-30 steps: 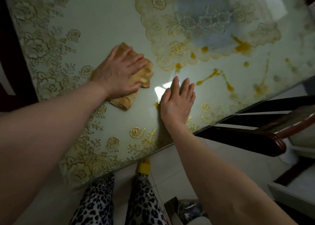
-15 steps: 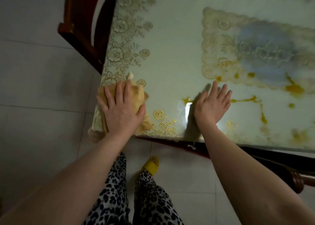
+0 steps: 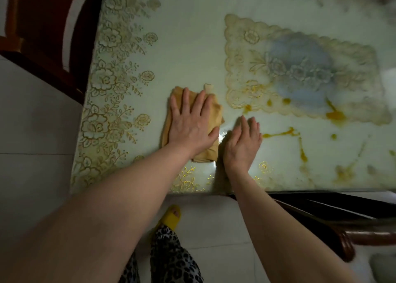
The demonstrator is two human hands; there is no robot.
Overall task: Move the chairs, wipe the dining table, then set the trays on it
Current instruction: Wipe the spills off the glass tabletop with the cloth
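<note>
Cloth [image 3: 211, 113] lies under your flat left hand [image 3: 190, 126]; right hand [image 3: 242, 145] open on worktop [image 3: 192, 46]. Careful: stains [image 3: 280, 132] could smear.

Dim, greenish cast; glare spot on table [image 3: 192, 46] betw. hands; far corner blurred, wide-angle bend at edges.

1. One table [image 3: 192, 46], under a single floral cover
2. One folded tan cloth [image 3: 215, 115]
3. Two hands: the left hand [image 3: 191, 126] and the right hand [image 3: 242, 147]
4. Two dark wooden chairs: one chair [image 3: 42, 36] at the far left, one chair [image 3: 342, 224] at the near right (only partly in view)
5. One yellow slipper [image 3: 170, 218]
6. Several orange stains [image 3: 334, 115] on the cover, too smeared for an exact count
</note>
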